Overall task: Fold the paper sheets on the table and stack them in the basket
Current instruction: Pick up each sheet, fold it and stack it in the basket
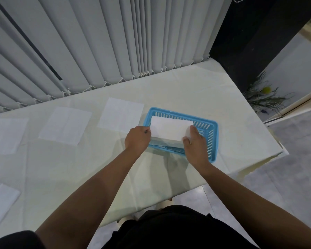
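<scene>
Both hands, left (137, 139) and right (196, 146), grip a folded sheet (171, 130) by its ends over the basket (212, 141), flat sheets (121, 117) lying toward nine o'clock.

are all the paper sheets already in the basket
No, one folded white paper sheet is held over the blue plastic slotted basket, while flat white sheets lie on the cream-covered table.

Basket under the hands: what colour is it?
Light blue basket with slotted walls, shown in the head view.

basket (212, 135) — blue, slotted | sheets (121, 116) — white | blinds (97, 42) — grey
</scene>
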### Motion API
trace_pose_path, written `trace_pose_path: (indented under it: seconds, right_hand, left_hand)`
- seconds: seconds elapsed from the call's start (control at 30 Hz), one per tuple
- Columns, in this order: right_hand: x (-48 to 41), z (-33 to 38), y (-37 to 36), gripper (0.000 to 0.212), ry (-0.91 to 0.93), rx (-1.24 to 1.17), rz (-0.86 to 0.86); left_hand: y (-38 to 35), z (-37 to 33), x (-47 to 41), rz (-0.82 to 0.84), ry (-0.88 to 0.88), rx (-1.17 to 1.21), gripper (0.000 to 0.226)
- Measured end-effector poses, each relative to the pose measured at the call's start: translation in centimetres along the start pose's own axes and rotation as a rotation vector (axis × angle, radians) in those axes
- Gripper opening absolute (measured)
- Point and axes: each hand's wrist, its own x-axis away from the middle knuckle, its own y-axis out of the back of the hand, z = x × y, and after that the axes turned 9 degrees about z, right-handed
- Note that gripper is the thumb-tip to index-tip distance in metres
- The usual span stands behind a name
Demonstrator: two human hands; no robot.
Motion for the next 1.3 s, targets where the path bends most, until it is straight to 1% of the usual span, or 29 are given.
trace_pose_path:
  seconds: [0.23,0.6,0.63,0.7,0.73,0.8,0.87,1.03,1.13,1.23,1.3]
  right_hand:
    - [-0.3,-0.5,0.0,0.055,-0.011,-0.003,0.074]
    - [-0.4,-0.7,0.1,0.055,-0.001,-0.027,0.099]
    - [-0.4,-0.8,0.1,0.055,0.006,-0.011,0.086]
    - [-0.3,-1.0,0.2,0.056,0.043,0.101,0.043]
    - [-0.3,-1.0,0.2,0.058,0.072,0.176,0.029]
    - [-0.3,-1.1,0.3,0.062,0.115,0.292,0.030]
    - [-0.3,-1.2,0.3,0.056,0.116,0.346,0.070]
    - [-0.2,-2.0,0.3,0.053,0.122,0.424,0.118]
    - [-0.1,-1.9,0.7,0.054,0.127,0.414,0.118]
    - [-0.2,-0.8,1.5,0.069,0.171,0.384,0.041]
    - [-0.8,0.5,1.9,0.068,0.189,0.343,0.000]
  left_hand:
    - [0.1,0.1,0.0,0.001,0.019,-0.012,0.035]
    - [0.1,0.3,0.0,0.048,-0.003,-0.143,0.036]
    - [0.1,0.3,0.1,0.033,-0.004,-0.148,0.036]
    - [0.0,0.4,0.2,-0.025,-0.019,-0.152,0.037]
    - [-0.1,0.4,0.3,-0.059,-0.055,-0.168,0.038]
    - [-0.3,0.5,0.1,-0.094,-0.179,-0.261,0.042]
    - [-0.7,0.7,-0.4,-0.100,-0.273,-0.357,0.045]
    - [-1.4,1.7,-0.6,-0.044,-0.262,-0.454,0.048]
    - [-1.1,2.1,-0.4,-0.036,-0.266,-0.452,0.052]
    - [-0.2,2.2,-0.1,-0.083,-0.268,-0.369,0.055]
    - [0.6,2.6,-0.1,-0.129,-0.256,-0.300,0.050]
